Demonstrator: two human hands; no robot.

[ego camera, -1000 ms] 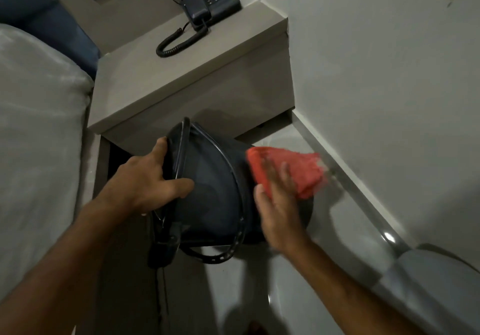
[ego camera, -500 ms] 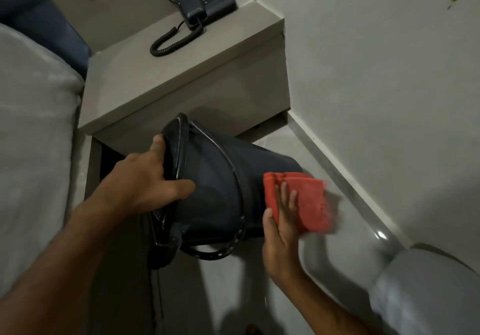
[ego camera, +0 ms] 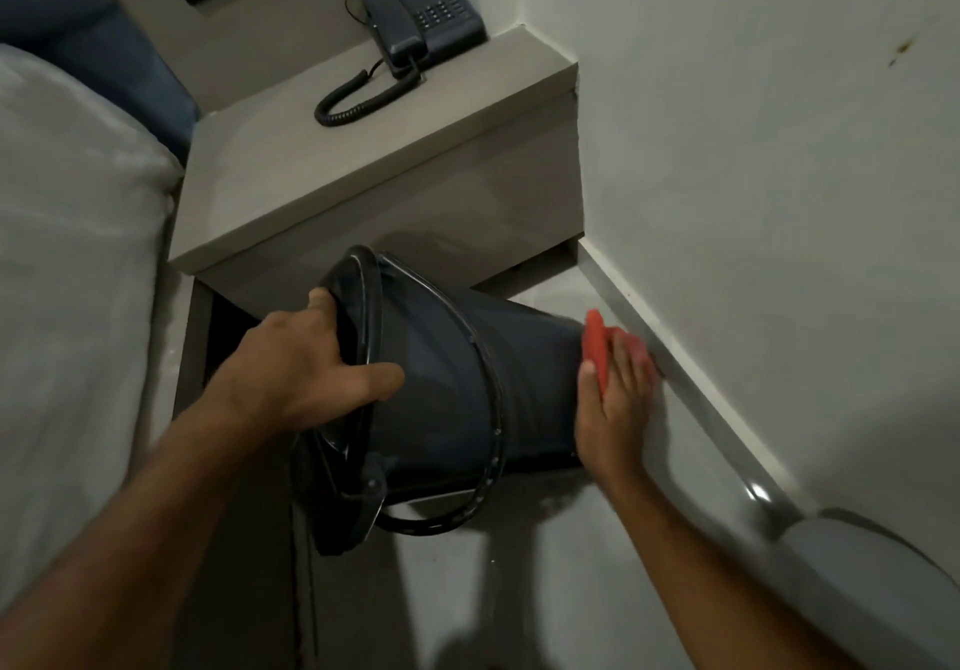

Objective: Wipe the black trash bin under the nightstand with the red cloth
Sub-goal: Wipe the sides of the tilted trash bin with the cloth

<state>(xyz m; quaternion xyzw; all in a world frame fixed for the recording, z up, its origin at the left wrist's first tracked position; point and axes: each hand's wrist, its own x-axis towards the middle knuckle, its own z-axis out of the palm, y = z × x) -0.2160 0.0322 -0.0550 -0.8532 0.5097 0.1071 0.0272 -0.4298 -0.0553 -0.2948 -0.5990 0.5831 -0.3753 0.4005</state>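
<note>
The black trash bin (ego camera: 467,383) is tipped on its side in front of the nightstand (ego camera: 363,160), its open mouth facing left and its base toward the wall. My left hand (ego camera: 306,363) grips the bin's rim, thumb outside and fingers inside. My right hand (ego camera: 613,399) presses the red cloth (ego camera: 597,347) flat against the bin's base. Most of the cloth is hidden behind that hand and the bin. The bin's loose handle hangs below it.
A dark telephone (ego camera: 426,20) with a coiled cord sits on the nightstand top. The bed (ego camera: 67,280) with white bedding fills the left. The wall and its skirting (ego camera: 701,383) run close on the right. A rounded grey object (ego camera: 872,581) lies at lower right.
My right hand has slid the red cloth off the bin's side wall and round onto its base. The bin has tipped further over, while my left hand kept its hold on the rim.
</note>
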